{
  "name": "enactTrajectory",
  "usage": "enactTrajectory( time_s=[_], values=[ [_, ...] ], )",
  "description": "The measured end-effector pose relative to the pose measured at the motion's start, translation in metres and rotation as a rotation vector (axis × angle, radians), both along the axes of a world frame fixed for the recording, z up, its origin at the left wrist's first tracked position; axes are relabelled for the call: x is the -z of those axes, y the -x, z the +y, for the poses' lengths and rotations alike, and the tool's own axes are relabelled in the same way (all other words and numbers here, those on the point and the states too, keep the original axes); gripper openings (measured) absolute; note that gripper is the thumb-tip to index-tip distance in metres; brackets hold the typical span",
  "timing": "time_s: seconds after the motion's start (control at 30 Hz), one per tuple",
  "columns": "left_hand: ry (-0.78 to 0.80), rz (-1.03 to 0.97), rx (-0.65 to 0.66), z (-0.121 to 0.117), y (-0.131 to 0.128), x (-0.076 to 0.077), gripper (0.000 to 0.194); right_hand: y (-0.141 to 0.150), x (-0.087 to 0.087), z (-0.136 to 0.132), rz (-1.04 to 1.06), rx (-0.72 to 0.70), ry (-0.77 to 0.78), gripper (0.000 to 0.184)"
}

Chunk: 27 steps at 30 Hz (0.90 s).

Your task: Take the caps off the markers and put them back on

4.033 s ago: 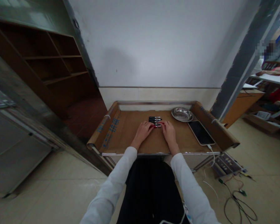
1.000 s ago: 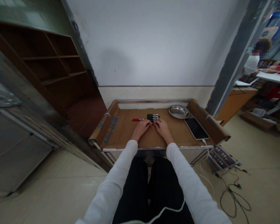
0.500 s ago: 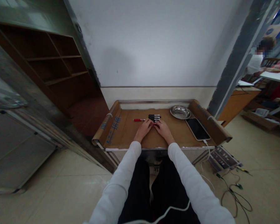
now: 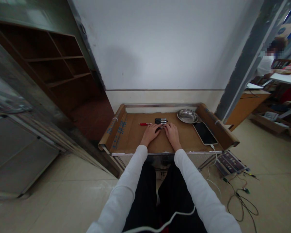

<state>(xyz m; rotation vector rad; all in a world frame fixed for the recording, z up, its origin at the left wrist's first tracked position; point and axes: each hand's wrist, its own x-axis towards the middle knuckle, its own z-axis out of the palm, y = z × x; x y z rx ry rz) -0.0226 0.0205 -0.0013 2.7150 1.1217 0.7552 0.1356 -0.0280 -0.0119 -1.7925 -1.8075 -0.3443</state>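
Several black markers (image 4: 161, 120) lie side by side on the brown cardboard surface (image 4: 133, 139), just beyond my hands. A red marker (image 4: 143, 124) lies crosswise to their left, with its right end close to my left fingers. My left hand (image 4: 151, 133) is closed on a black marker (image 4: 158, 128) held low over the cardboard. My right hand (image 4: 171, 132) pinches the same marker's right end, fingers curled and partly hiding it. The two hands nearly meet at the fingertips.
A round metal dish (image 4: 187, 116) stands at the back right. In front of it lies a phone (image 4: 205, 133) with a white cable (image 4: 215, 155). Rolled cardboard sides (image 4: 111, 126) bound the table. Cords (image 4: 242, 200) lie on the floor; a person (image 4: 266, 63) sits far right.
My fingers have parted a little and turned, so a black marker now shows between them. My right hand has shifted slightly right. The lined-up markers and the red one stay put.
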Motion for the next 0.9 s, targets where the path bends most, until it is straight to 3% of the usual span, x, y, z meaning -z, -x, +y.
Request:
enactTrajectory(
  time_s=[0.2, 0.3, 0.47, 0.67, 0.9],
  values=[
    [0.018, -0.077, -0.010, -0.0006, 0.0022, 0.0006, 0.017, -0.0021, 0.0022, 0.0003, -0.013, 0.172, 0.015, 0.028],
    [0.012, -0.147, -0.036, 0.0000, 0.0023, 0.0028, 0.016, -0.0029, 0.0046, 0.0028, -0.008, 0.183, 0.003, 0.027],
    [0.006, -0.188, -0.015, -0.0022, 0.0029, 0.0042, 0.017, -0.0017, 0.0046, 0.0048, 0.011, 0.072, 0.008, 0.026],
    [-0.016, -0.272, -0.023, -0.0028, 0.0038, 0.0058, 0.022, 0.0006, 0.0028, 0.0050, 0.164, -0.259, -0.022, 0.033],
    [-0.137, -0.294, -0.192, -0.0057, 0.0041, 0.0030, 0.023, 0.0007, 0.0071, 0.0072, 0.176, -0.250, 0.005, 0.033]
  ],
)
